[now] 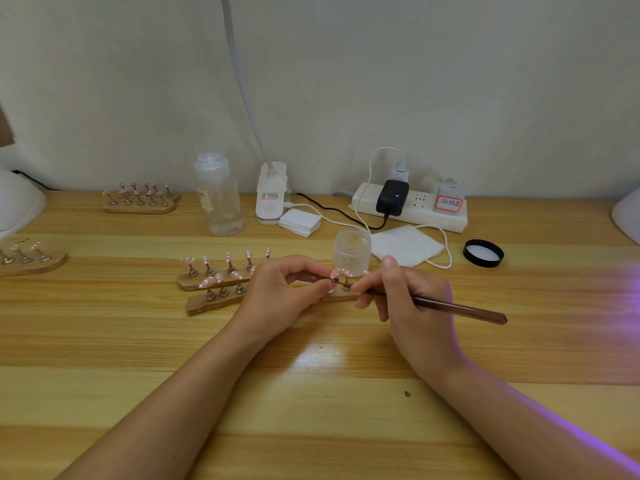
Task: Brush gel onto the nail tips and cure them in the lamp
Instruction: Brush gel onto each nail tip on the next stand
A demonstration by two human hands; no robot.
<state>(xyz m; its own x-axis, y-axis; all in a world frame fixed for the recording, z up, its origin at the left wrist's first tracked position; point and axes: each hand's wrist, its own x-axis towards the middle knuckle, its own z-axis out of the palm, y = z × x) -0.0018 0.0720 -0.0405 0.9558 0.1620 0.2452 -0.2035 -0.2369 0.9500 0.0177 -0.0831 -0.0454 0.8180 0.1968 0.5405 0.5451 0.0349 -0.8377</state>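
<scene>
The person works on one pink nail tip point(335, 273) at the middle of the table point(311, 393). The left hand point(282, 296) pinches its small stand between thumb and curled fingers and holds it raised just above the near wooden strip point(211, 303), likely to keep the tip steady and tilted toward the brush. The right hand point(401, 299) grips the brown brush point(450, 306) like a pen, fingers closed around the front of the handle; the bristle end meets the tip. The long handle trails off to the right.

The open gel jar point(352, 251) stands just behind the hands, presumably placed within easy dipping reach. Its black lid point(483, 253) lies well apart to the right, beside a white wipe point(405, 245).

Other tips with white dots wait on stands on two wooden strips left of the hands. A purple glow falls across the right edge of the table, so the lamp probably sits on that side; only a white curved edge point(627, 213) shows there.
</scene>
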